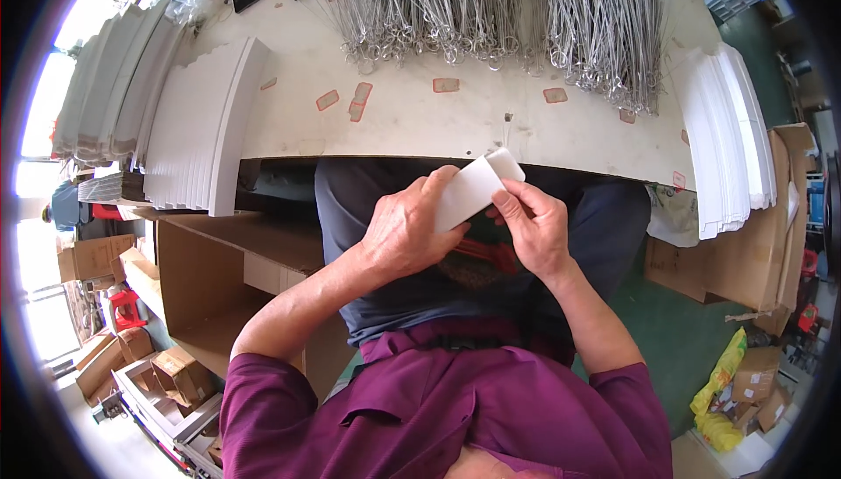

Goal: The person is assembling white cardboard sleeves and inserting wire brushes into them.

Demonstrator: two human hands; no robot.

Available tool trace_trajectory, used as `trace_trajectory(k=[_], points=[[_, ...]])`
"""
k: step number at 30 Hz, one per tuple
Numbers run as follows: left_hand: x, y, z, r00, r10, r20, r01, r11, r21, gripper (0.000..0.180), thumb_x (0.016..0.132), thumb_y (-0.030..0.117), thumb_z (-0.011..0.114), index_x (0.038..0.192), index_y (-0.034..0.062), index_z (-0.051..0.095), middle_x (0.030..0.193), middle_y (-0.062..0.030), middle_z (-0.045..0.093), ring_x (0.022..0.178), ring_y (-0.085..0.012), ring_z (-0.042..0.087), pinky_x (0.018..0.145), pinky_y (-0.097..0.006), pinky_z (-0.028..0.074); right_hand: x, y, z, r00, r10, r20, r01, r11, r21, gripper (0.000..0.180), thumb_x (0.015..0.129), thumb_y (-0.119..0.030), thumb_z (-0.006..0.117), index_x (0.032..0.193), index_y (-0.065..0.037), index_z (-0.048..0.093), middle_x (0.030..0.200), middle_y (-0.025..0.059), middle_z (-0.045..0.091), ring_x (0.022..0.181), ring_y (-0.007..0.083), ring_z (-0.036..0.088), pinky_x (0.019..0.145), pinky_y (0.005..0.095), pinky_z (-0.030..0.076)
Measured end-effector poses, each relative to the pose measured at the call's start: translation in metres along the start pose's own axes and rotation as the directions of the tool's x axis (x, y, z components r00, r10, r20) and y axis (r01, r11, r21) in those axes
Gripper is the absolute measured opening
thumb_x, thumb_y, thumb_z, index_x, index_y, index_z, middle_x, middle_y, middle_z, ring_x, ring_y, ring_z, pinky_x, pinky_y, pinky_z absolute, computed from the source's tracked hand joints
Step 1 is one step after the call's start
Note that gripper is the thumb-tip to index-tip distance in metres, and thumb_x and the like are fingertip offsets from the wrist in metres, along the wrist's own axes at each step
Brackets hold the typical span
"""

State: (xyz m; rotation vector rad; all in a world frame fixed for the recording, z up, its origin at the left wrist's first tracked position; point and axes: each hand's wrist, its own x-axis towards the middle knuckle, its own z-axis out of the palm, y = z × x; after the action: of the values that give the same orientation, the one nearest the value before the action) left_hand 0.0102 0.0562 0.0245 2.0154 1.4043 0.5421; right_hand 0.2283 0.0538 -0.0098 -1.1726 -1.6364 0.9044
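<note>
A slim white carton [469, 190] is held at a slant over my lap, just off the table's near edge. My left hand [403, 227] wraps its long body, fingers behind and thumb at the lower edge. On the upper right end, my right hand [541, 229] pinches with thumb and forefinger beside the end flap [505, 164], which looks folded out. Whether anything lies inside the carton cannot be seen.
Thin metal rods with ring ends [604, 41] lie in heaps across the back of the table [394, 133]. White cartons [194, 133] are stacked at the left, flat white cartons [720, 141] at the right. An open cardboard box [200, 279] stands below left, more cardboard [681, 270] below right.
</note>
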Motion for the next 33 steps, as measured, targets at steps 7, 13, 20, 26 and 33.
trace_trajectory(k=[7,13,20,26,33], points=[[0.005,-0.001,0.013,0.998,-0.012,0.06,0.021,0.988,-0.15,0.077,0.076,0.012,0.081,0.144,0.0105,0.045,0.109,-0.0239,0.07,0.099,-0.0458,0.071,0.081,-0.051,0.059,-0.001,-0.009,0.002,0.991,0.055,0.122,-0.056,0.998,0.007,0.015,0.1,-0.014,0.072,0.1,0.002,0.075,0.083,0.0148,0.072,0.07,0.0242,0.07,0.064,0.0322,0.053],[0.003,0.005,0.013,0.993,0.003,0.119,0.022,0.976,-0.215,0.065,0.075,0.009,0.082,0.132,0.0095,0.052,0.108,-0.0218,0.072,0.097,-0.0419,0.074,0.082,-0.046,0.061,-0.009,-0.01,0.007,0.989,0.055,0.135,-0.065,0.996,0.069,0.013,0.099,-0.01,0.071,0.094,0.002,0.074,0.082,0.0148,0.072,0.067,0.0261,0.069,0.061,0.0353,0.052],[-0.002,0.0,0.019,0.995,0.043,0.09,-0.03,0.99,-0.138,0.06,0.075,0.009,0.082,0.126,0.0089,0.051,0.101,-0.0208,0.071,0.093,-0.0429,0.073,0.076,-0.047,0.061,-0.022,-0.016,0.024,0.972,0.233,0.018,-0.224,0.907,0.356,0.029,0.101,-0.012,0.071,0.127,0.002,0.066,0.09,0.0139,0.077,0.081,0.0157,0.075,0.072,0.0305,0.059],[-0.007,0.003,0.026,0.996,0.07,0.047,-0.062,0.985,-0.164,0.067,0.079,0.016,0.082,0.132,0.0033,0.042,0.099,-0.0265,0.07,0.085,-0.0462,0.072,0.069,-0.051,0.06,-0.022,-0.015,0.012,0.987,0.127,0.094,-0.128,0.992,0.001,0.032,0.102,-0.012,0.07,0.129,0.005,0.067,0.096,0.0187,0.077,0.084,0.0209,0.077,0.075,0.0312,0.059],[-0.009,0.002,0.031,0.995,-0.062,0.076,0.068,0.995,-0.078,0.072,0.077,0.014,0.081,0.137,-0.0002,0.044,0.097,-0.0268,0.072,0.089,-0.0473,0.074,0.074,-0.051,0.061,-0.014,-0.017,0.006,0.829,0.501,0.249,-0.559,0.766,0.318,0.023,0.103,-0.016,0.071,0.113,0.005,0.073,0.087,0.0062,0.077,0.08,0.006,0.069,0.069,0.0255,0.056]])
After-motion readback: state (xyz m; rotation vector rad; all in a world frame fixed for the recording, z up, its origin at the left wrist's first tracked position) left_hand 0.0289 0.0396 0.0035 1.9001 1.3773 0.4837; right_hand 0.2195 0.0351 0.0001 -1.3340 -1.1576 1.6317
